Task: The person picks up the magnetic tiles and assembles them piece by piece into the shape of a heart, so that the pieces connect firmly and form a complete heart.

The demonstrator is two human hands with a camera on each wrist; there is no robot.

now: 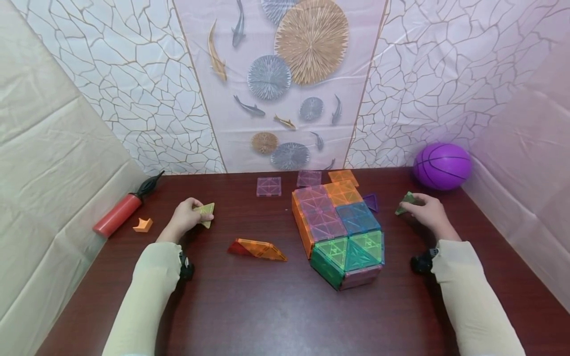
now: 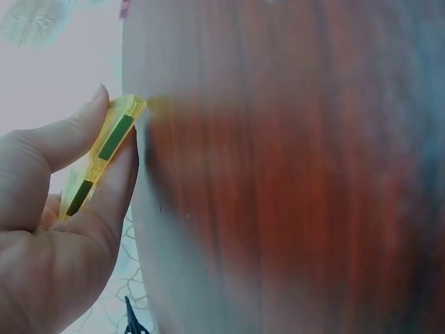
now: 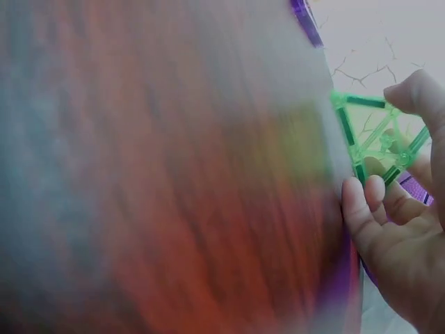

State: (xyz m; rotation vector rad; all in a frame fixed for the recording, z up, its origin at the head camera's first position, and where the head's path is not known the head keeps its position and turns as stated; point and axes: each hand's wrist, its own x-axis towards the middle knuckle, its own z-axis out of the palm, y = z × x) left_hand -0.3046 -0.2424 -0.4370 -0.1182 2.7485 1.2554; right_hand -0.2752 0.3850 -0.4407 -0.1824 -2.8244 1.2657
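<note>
My left hand (image 1: 186, 217) pinches a yellow translucent tile (image 1: 206, 214) at the left of the table; in the left wrist view the yellow tile (image 2: 104, 149) is seen nearly edge-on between thumb and fingers. On the right, my right hand (image 1: 429, 213) holds a green triangular tile (image 1: 406, 202), and the right wrist view shows this green tile (image 3: 379, 136) between thumb and fingertips. Between the hands stands a block built of tiles (image 1: 327, 217), pink, orange and blue on top with green triangles at its near end. An orange and red tile piece (image 1: 258, 248) lies left of the block.
Flat pink tiles (image 1: 269, 186) and an orange tile (image 1: 344, 177) lie behind the block, with a purple triangle (image 1: 371, 201) beside it. A purple ball (image 1: 442, 166) sits at the back right. At the left are a red pump (image 1: 118, 214) and a small orange piece (image 1: 143, 225).
</note>
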